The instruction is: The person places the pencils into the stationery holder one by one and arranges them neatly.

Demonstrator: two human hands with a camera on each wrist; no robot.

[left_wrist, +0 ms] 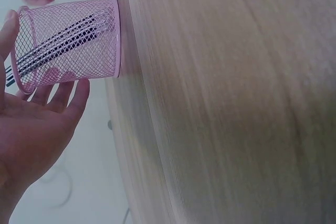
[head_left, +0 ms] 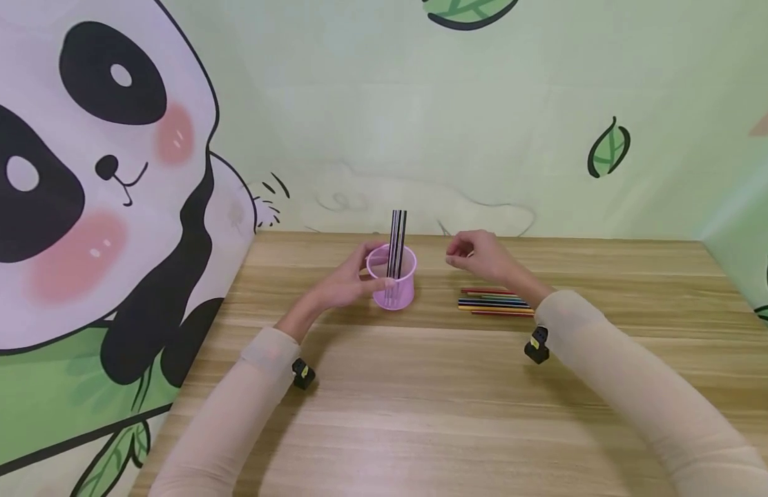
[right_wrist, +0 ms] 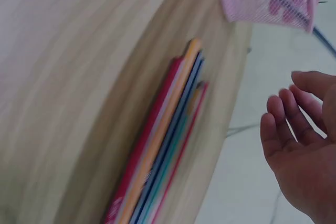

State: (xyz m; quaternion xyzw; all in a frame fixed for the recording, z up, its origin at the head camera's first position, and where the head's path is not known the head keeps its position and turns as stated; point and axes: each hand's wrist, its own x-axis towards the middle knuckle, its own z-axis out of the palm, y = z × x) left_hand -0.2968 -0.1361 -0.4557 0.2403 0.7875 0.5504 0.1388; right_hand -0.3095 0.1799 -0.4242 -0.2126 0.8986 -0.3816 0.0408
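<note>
A pink mesh pen cup (head_left: 406,293) stands upright on the wooden table, and several black-and-white striped pencils (head_left: 397,235) lean inside it. My left hand (head_left: 345,281) holds the cup from its left side, thumb near the rim in front and fingers round the back. In the left wrist view, the pencils (left_wrist: 68,40) show through the mesh. To the right of the cup, my right hand (head_left: 483,257) hovers with loosely curled fingers and nothing in them. Beneath and in front of it lies a bunch of coloured pencils (head_left: 492,304), among them red, yellow, blue and green ones.
The wooden table (head_left: 396,414) runs back to a pale green wall (head_left: 384,138) with a painted panda and leaves. Both sleeved forearms reach over the table from the front, each with a small black camera (head_left: 536,346) at the wrist.
</note>
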